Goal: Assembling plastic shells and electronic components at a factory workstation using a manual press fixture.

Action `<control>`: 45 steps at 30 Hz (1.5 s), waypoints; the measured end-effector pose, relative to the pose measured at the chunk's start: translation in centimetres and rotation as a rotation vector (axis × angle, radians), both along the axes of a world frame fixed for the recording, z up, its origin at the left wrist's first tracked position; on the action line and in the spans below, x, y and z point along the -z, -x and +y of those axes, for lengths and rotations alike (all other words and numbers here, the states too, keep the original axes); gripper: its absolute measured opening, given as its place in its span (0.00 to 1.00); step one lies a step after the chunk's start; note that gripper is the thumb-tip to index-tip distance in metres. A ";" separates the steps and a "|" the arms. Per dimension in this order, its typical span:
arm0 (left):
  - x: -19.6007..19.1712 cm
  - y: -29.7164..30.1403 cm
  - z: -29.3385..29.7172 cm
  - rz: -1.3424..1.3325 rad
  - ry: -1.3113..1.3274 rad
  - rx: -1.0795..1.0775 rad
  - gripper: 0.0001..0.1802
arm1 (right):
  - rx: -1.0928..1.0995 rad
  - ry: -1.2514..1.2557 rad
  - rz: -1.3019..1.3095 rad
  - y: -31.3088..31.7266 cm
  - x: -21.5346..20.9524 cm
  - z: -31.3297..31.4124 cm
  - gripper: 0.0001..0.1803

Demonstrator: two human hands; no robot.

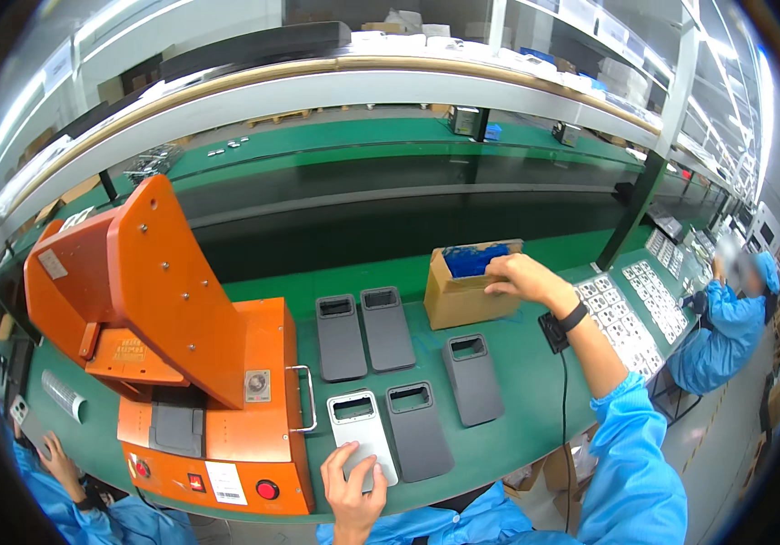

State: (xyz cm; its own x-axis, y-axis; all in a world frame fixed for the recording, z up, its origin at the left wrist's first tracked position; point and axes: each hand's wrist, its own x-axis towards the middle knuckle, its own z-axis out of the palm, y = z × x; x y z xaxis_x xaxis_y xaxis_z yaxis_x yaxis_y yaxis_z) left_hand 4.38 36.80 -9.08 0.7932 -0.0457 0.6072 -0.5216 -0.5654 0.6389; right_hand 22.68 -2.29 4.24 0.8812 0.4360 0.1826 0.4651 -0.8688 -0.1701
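Note:
My left hand (pixel 353 489) rests with spread fingers on the lower part of a silver housing (pixel 362 434), a flat rounded rectangle with a cutout near its top, like a phone back cover. My right hand (pixel 524 278) is at the upper front rim of an open cardboard box (pixel 470 304) that holds blue material (pixel 478 261). Its fingers are bent together; whatever they may hold is too small to make out. Dark grey housings of the same shape lie nearby: one (pixel 419 434) beside the silver one, another (pixel 474 381) to the right, and two (pixel 342 341) (pixel 388 330) behind.
At left stands a large orange press machine (pixel 217 363) with a metal handle (pixel 306 400) and red buttons. A black cable (pixel 564 427) crosses the green bench on the right, near sheets of small white parts (pixel 615 322). Co-workers in blue sit at far right (pixel 726 318) and lower left (pixel 90 509).

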 end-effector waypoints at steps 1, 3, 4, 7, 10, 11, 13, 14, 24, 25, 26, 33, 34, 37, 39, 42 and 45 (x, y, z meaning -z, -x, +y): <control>0.0 0.0 0.1 -0.003 -0.001 -0.008 0.10 | 0.016 -0.133 -0.011 0.3 0.7 0.8 0.12; -0.1 0.0 0.2 -0.005 -0.007 -0.017 0.10 | -0.045 -0.103 -0.083 0.4 0.9 2.1 0.11; -0.1 -0.1 0.2 -0.003 -0.006 -0.005 0.10 | -0.044 -0.107 -0.082 0.4 0.8 2.5 0.11; 0.0 -0.2 0.1 -0.008 -0.016 0.020 0.11 | -0.099 -0.064 -0.066 0.0 0.5 3.2 0.11; 0.1 -0.3 -0.1 -0.022 -0.024 0.027 0.11 | -0.112 -0.036 -0.020 0.2 0.2 3.5 0.12; 0.1 -0.4 -0.2 -0.030 -0.021 0.018 0.10 | -0.102 -0.035 0.005 0.1 0.0 3.7 0.13; 0.2 -0.2 -0.1 -0.012 -0.018 0.018 0.11 | -0.085 -0.037 0.021 0.2 -0.2 3.7 0.14; 0.2 -0.1 0.0 0.011 -0.013 0.009 0.11 | -0.074 -0.048 0.028 0.2 0.0 3.6 0.15; -0.8 0.2 -0.4 -0.021 0.009 0.008 0.11 | 0.029 -0.045 0.021 0.2 -0.4 3.5 0.30; -1.0 0.1 -0.5 -0.022 0.007 0.021 0.11 | 0.020 -0.039 -0.010 0.2 -0.4 3.5 0.30; -1.2 0.1 -0.5 -0.025 0.004 0.029 0.11 | 0.023 -0.053 0.003 0.6 -0.8 3.4 0.30; -1.3 0.2 -0.2 -0.001 -0.063 0.010 0.12 | -0.037 -0.172 -0.124 2.2 -1.5 0.8 0.28; -1.4 0.2 -0.3 -0.004 -0.057 0.010 0.11 | -0.033 -0.157 -0.205 2.4 -1.4 0.5 0.26; -1.2 -0.1 -0.4 0.024 -0.054 0.020 0.11 | 0.000 -0.128 -0.363 4.4 -1.3 -0.5 0.23; -1.0 -0.2 -0.4 -0.011 -0.069 0.001 0.10 | 0.022 -0.201 -0.459 6.4 -2.1 -1.5 0.18; -1.1 -0.3 -0.5 -0.013 -0.083 -0.013 0.12 | 0.083 -0.295 -0.389 10.0 -0.3 0.2 0.05; -0.1 -0.7 -0.5 0.025 -0.078 -0.023 0.13 | 0.024 -0.034 -0.093 13.5 4.2 3.9 0.10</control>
